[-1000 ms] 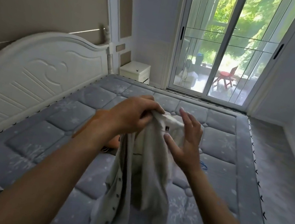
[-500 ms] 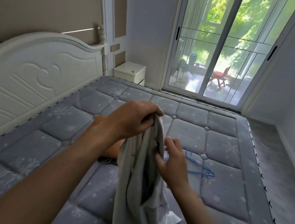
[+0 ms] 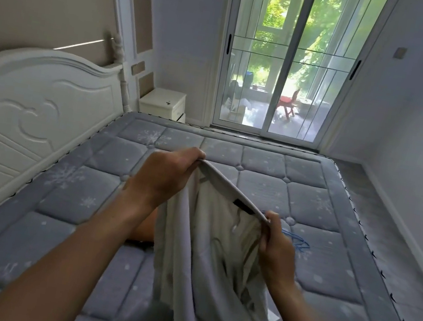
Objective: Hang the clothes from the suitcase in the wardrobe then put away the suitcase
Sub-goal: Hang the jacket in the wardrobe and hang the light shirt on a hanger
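Note:
A pale white garment (image 3: 210, 258) with a small black label at its collar hangs over the grey mattress (image 3: 62, 208). My left hand (image 3: 166, 172) grips one end of the collar, raised at the middle of the view. My right hand (image 3: 277, 244) pinches the other end, lower and to the right, so the neck opening is stretched wide between them. A blue wire hanger (image 3: 299, 241) lies on the mattress just behind my right hand, partly hidden by it. An orange-brown thing (image 3: 145, 229) shows under my left forearm, mostly hidden. Neither suitcase nor wardrobe is in view.
The white headboard (image 3: 33, 113) runs along the left. A white bedside cabinet (image 3: 165, 103) stands in the far corner beside the glass sliding door (image 3: 284, 88). Grey floor (image 3: 398, 242) runs along the bed's right side to the wall.
My hands have drawn apart, opening the garment's collar, which was bunched between them. My right hand went from open fingers to a pinch on the collar. The view tilted downward.

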The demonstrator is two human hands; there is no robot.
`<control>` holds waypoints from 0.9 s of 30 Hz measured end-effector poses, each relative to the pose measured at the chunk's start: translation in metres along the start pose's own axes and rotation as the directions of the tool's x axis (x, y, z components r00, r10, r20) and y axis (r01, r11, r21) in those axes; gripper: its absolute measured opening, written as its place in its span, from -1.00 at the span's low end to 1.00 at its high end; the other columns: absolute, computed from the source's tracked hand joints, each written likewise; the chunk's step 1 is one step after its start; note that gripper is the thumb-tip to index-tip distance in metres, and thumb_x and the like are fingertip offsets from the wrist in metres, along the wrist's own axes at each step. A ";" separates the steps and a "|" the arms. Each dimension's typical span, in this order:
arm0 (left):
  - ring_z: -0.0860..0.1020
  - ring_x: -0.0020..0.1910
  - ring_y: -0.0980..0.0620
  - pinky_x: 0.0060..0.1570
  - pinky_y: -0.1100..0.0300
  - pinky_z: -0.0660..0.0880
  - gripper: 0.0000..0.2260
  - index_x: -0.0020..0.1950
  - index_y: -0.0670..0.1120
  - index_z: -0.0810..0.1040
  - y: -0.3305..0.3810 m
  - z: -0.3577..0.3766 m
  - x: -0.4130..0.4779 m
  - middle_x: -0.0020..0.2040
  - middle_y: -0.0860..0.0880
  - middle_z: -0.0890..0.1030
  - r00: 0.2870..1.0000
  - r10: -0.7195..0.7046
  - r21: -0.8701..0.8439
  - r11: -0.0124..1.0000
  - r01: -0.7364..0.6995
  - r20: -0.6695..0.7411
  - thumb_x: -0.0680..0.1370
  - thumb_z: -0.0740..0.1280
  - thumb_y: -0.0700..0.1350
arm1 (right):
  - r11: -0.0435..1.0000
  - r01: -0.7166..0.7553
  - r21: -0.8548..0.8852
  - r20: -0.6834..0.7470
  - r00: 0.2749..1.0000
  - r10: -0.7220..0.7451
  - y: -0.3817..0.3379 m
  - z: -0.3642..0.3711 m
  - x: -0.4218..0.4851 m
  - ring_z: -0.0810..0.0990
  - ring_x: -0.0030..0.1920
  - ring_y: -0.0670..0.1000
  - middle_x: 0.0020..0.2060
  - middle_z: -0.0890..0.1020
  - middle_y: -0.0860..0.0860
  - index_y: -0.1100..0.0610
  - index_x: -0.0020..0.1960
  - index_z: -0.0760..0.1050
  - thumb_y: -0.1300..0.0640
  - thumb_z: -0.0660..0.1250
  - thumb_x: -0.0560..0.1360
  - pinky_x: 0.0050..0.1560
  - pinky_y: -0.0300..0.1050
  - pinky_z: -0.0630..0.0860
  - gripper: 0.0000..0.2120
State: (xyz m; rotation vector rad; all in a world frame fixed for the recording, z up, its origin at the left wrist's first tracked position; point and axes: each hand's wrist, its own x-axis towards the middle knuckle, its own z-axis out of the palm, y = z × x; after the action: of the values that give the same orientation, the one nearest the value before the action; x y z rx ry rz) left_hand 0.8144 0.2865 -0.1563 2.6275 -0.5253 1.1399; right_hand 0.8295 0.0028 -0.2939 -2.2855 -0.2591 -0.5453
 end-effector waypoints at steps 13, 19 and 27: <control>0.52 -0.48 -0.08 -0.44 0.22 0.19 -0.66 -0.22 -0.02 0.39 -0.023 -0.008 -0.002 -0.39 -0.02 0.50 0.997 0.079 0.221 0.972 -0.081 0.019 0.62 0.25 0.19 | 0.900 0.328 -0.288 0.015 0.941 -0.338 0.043 -0.097 0.075 0.58 -0.43 0.21 -0.44 0.56 0.09 0.13 -0.20 0.44 -0.19 0.20 0.54 -0.45 -0.07 0.38 -0.62; 0.44 -0.47 0.01 -0.46 0.17 0.28 -0.61 -0.24 -0.02 0.40 -0.014 -0.005 0.008 -0.39 0.03 0.47 0.998 0.065 0.166 0.984 -0.065 0.004 0.58 0.28 0.26 | 0.787 0.415 -0.457 0.083 0.900 -0.427 0.068 -0.122 0.120 0.66 -0.26 0.20 -0.10 0.68 -0.01 0.02 0.00 0.58 0.05 0.40 0.56 -0.39 -0.10 0.41 -0.94; 0.54 -0.39 -0.07 -0.43 0.12 0.45 -0.62 -0.16 -0.07 0.57 0.007 0.015 0.013 -0.30 -0.04 0.59 0.993 0.081 0.174 0.980 -0.095 0.083 0.60 0.25 0.22 | 0.858 0.188 -0.478 0.027 0.980 -0.200 0.132 -0.099 0.123 0.61 -0.22 0.24 -0.21 0.62 0.06 0.09 -0.06 0.60 0.10 0.39 0.47 -0.24 0.00 0.47 -0.92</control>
State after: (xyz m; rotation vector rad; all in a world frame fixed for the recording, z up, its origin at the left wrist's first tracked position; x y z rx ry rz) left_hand 0.8290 0.2719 -0.1562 2.8359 -0.5853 1.1666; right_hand 0.9539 -0.1572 -0.2595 -2.7486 -0.3804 -0.8146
